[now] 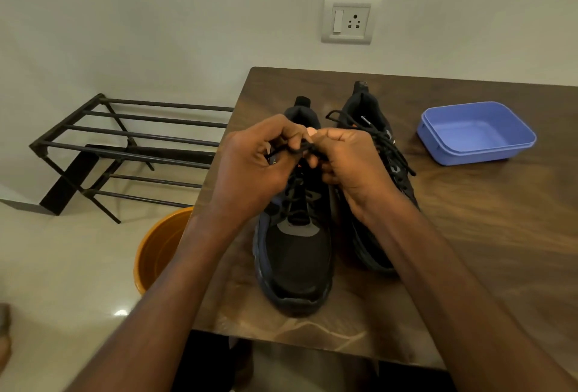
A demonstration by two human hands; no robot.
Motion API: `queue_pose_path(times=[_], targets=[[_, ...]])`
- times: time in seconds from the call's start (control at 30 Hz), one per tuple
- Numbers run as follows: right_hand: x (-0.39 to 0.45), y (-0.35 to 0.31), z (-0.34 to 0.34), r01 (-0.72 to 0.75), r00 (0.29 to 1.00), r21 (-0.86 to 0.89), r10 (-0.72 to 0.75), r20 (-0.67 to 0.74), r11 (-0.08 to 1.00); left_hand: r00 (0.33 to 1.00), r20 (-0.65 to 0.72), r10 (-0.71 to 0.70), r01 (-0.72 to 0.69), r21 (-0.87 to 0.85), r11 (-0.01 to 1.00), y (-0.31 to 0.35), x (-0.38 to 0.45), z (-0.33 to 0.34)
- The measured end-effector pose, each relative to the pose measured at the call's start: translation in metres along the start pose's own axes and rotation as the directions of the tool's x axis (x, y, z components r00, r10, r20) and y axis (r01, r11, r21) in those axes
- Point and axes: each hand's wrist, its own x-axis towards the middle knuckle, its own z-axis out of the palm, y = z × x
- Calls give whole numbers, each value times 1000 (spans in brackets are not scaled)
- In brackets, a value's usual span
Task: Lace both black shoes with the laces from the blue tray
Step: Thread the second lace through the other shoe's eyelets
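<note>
From the head camera, the left hand (pixel 250 169) and the right hand (pixel 347 166) meet over the near shoe (pixel 295 254), both pinching one black lace (pixel 295 150) stretched between their curled fingers. Below the hands that lace runs crisscross down the shoe's eyelets. Just behind the right hand stands the second shoe (pixel 380 179) (its lace (pixel 383 138) lies loose across the top). Well off to the right of the right hand, the blue tray (pixel 475 132) sits on the wooden table (pixel 484 235).
</note>
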Motion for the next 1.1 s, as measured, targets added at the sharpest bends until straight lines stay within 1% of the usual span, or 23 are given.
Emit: queue_pose_path(times=[0.07,0.1,0.13,0.17,0.2,0.23,0.27,0.3,0.33,0.37,0.4,0.43,0.5,0.57,0.67,0.73,0.8,0.83,0.87,0.9,0.97,1.03,1.1], targets=[[1,1,-1,13,1000,-17,-13,2,1000,997,23,-67,67,-15,998,2,1,0],[1,1,-1,17,1000,-8,-17,-5,1000,990,39,-137,139,-46,989,6,2,0],[1,1,-1,22,1000,8,-22,-13,1000,969,57,-239,244,-102,964,10,4,0],[0,0,-1,33,999,16,-32,-19,999,928,81,-363,372,-187,909,13,6,0],[-1,0,-1,53,999,13,-52,-15,999,864,114,-491,502,-283,817,16,9,-1],[-2,0,-1,80,997,3,-80,2,997,782,173,-598,615,-366,698,18,11,-4],[-4,0,-2,117,993,-17,-117,34,993,699,247,-671,700,-429,571,18,13,-7],[-6,-1,-2,160,984,-44,-156,82,986,621,326,-713,757,-486,438,17,14,-11],[-8,0,-3,202,971,-63,-191,140,977,559,397,-728,784,-537,310,17,15,-14],[-9,0,-4,233,956,-63,-217,196,970,518,450,-727,790,-579,205,16,16,-17],[-11,1,-4,251,945,-48,-234,228,967,492,487,-721,789,-599,134,16,16,-18],[-13,2,-4,271,940,-41,-255,226,962,474,514,-715,794,-601,95,16,16,-18],[-14,5,-2,351,933,-130,-333,139,927,471,533,-703,804,-587,94,14,14,-18],[-14,9,-1,416,908,-277,-414,66,866,495,520,-696,800,-586,130,10,13,-19],[-17,12,-3,429,892,-345,-452,13,835,519,515,-682,796,-582,166,9,12,-23],[-24,10,-4,456,872,-396,-489,21,797,535,510,-674,799,-564,207,11,12,-24],[-31,9,-6,493,824,-494,-567,1,716,548,464,-696,795,-547,262,10,11,-24],[-33,8,-9,492,799,-532,-601,-39,689,545,435,-716,794,-541,276,8,10,-24],[-35,7,-13,472,787,-546,-610,-93,692,540,409,-735,795,-535,286,6,8,-26],[-37,5,-17,434,797,-523,-583,-156,733,536,389,-749,794,-533,292,4,6,-27],[-40,0,-24,305,860,-380,-424,-285,873,520,368,-771,781,-571,253,1,4,-30],[-41,-3,-28,166,903,-137,-206,-378,977,470,362,-805,772,-611,175,-1,2,-31],[-41,-7,-31,90,924,122,-37,-379,988,407,393,-825,770,-633,79,-3,0,-31]])
